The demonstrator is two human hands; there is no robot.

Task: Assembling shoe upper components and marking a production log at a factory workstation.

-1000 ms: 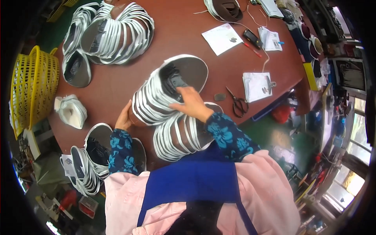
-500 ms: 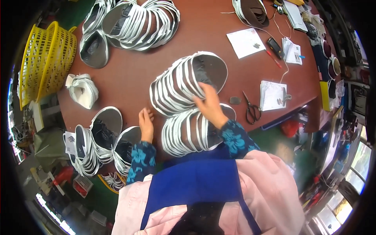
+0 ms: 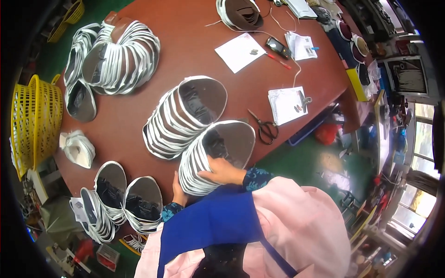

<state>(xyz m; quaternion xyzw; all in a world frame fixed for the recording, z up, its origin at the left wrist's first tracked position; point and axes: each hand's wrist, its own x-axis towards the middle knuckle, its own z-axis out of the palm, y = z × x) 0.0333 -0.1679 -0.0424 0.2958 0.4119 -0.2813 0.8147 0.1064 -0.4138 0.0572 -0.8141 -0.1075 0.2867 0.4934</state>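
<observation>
Two nested stacks of dark grey shoe uppers with white edges lie in front of me. My right hand [image 3: 224, 171] has its fingers curled over the right side of the near stack [image 3: 238, 139]. At that stack's lower left end, my left hand [image 3: 179, 191] presses against the uppers, its fingers partly hidden. Between them, both hands hold the stack, and its broad dark end faces up and away. Just beyond, touching it, lies the far stack [image 3: 206, 99], with neither hand on it.
More bundled uppers lie at the table's far left [image 3: 139, 55] and front left [image 3: 111, 180]. A white cloth bundle [image 3: 79, 149] and yellow baskets [image 3: 37, 125] are at the left. Scissors [image 3: 265, 129], clipped papers [image 3: 285, 104], a red pen [image 3: 279, 61] and a black handheld device [image 3: 278, 47] are right.
My right hand has left the far stack for the near one, and my left hand has come against it. The near stack is turned, showing more of its dark end. The view has shifted.
</observation>
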